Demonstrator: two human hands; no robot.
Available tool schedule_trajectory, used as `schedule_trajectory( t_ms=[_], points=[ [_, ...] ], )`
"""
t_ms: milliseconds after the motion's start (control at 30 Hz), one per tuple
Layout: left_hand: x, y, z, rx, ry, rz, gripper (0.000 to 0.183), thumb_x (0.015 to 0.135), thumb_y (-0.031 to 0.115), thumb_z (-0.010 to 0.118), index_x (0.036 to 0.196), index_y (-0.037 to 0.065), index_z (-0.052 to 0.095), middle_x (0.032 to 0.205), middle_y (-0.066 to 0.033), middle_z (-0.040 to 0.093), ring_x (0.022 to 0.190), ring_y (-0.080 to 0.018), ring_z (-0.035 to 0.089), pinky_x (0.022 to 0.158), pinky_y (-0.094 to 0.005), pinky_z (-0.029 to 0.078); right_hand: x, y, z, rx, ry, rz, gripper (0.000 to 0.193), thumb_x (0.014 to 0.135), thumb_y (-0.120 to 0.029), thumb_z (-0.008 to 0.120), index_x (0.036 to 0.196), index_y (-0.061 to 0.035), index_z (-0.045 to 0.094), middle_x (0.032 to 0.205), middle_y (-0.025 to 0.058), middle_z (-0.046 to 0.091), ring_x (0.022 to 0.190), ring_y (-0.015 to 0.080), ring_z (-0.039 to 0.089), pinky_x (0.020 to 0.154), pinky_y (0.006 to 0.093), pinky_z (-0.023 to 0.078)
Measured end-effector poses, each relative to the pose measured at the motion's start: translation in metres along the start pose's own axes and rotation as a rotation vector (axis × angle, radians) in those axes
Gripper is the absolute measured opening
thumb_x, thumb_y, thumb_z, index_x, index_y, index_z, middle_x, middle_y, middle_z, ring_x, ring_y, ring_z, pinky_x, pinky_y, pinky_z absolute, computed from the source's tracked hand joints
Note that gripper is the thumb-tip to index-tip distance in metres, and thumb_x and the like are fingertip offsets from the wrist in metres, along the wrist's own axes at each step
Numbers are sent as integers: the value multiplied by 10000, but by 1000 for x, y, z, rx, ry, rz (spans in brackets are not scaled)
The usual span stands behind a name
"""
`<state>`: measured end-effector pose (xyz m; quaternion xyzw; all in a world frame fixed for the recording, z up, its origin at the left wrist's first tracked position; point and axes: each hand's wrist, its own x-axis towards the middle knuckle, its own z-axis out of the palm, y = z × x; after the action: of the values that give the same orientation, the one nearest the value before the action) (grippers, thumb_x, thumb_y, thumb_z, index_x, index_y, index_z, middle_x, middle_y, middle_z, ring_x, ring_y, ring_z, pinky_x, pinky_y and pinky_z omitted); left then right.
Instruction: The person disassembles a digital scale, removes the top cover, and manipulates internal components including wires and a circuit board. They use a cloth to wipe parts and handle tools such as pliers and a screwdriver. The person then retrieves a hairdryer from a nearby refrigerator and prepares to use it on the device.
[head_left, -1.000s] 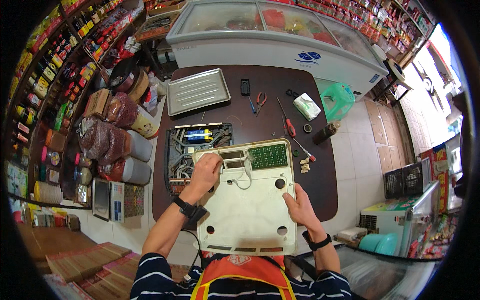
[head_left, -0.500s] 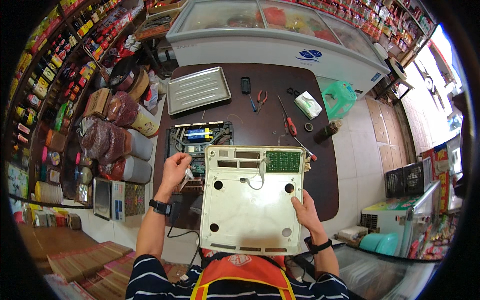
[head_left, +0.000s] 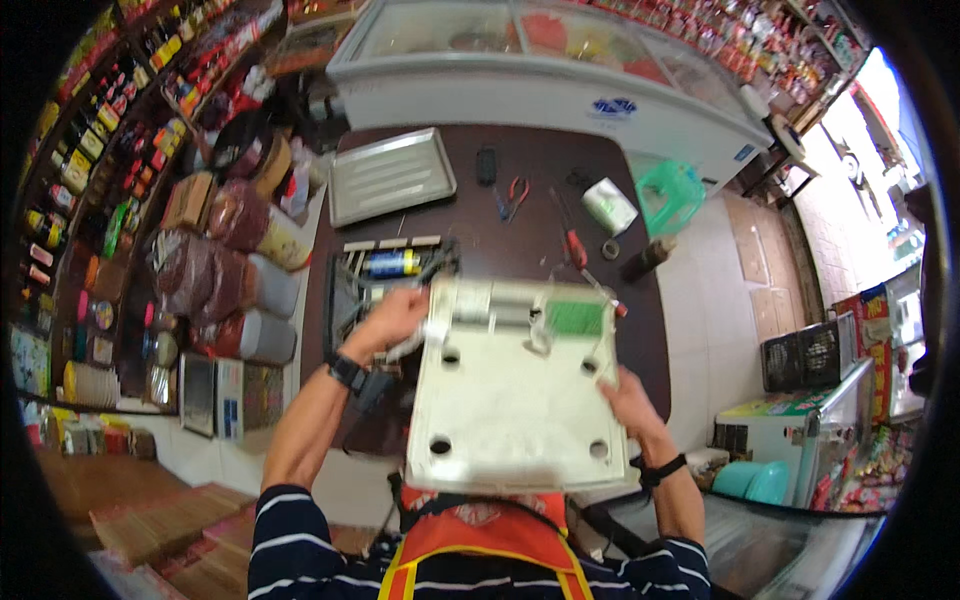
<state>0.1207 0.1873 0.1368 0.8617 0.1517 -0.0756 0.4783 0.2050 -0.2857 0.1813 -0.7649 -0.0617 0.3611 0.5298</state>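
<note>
A cream-coloured plastic housing panel (head_left: 520,410), with round holes and a green circuit board (head_left: 576,318) at its upper right, is held over the table's near edge. My right hand (head_left: 634,405) grips its right edge, thumb on the inner face. At the upper left edge my left hand (head_left: 396,316) is closed on a crumpled whitish tissue (head_left: 418,340), slightly blurred. Behind the left hand lies the opened device base (head_left: 350,285), with a blue-and-yellow component (head_left: 392,263) inside; the hand and panel hide part of it.
On the brown table (head_left: 500,230) are a metal tray (head_left: 390,180), pliers (head_left: 518,196), a red-handled screwdriver (head_left: 575,248), a tissue pack (head_left: 609,206), a tape roll (head_left: 610,249) and a dark bottle (head_left: 648,258). A green stool (head_left: 670,198) stands right, a chest freezer (head_left: 540,100) beyond.
My left hand has moved right with the tissue, up to the panel's upper left edge. The panel has shifted slightly right and tilted, with my right hand still gripping it.
</note>
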Motion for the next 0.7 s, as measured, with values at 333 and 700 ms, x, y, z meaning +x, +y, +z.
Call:
schedule_trajectory(
  t_ms=[333, 700],
  points=[
    [-17, -46, 45, -80, -13, -103, 306, 1008, 164, 692, 1212, -48, 774, 1073, -165, 822, 956, -214, 765, 860, -370, 591, -14, 55, 9, 266, -40, 168, 409, 1131, -111, 569, 1508, 46, 538, 1356, 101, 699, 1163, 172, 682, 1005, 348, 576],
    [-18, -12, 38, -437, 66, -56, 314, 1071, 68, 634, 1350, -67, 682, 1160, -99, 786, 1016, -146, 724, 899, -304, 577, -22, 55, 9, 334, -8, 74, 488, 1150, -130, 550, 1593, 45, 443, 1476, 124, 627, 1306, 189, 611, 1131, 371, 509]
  ],
)
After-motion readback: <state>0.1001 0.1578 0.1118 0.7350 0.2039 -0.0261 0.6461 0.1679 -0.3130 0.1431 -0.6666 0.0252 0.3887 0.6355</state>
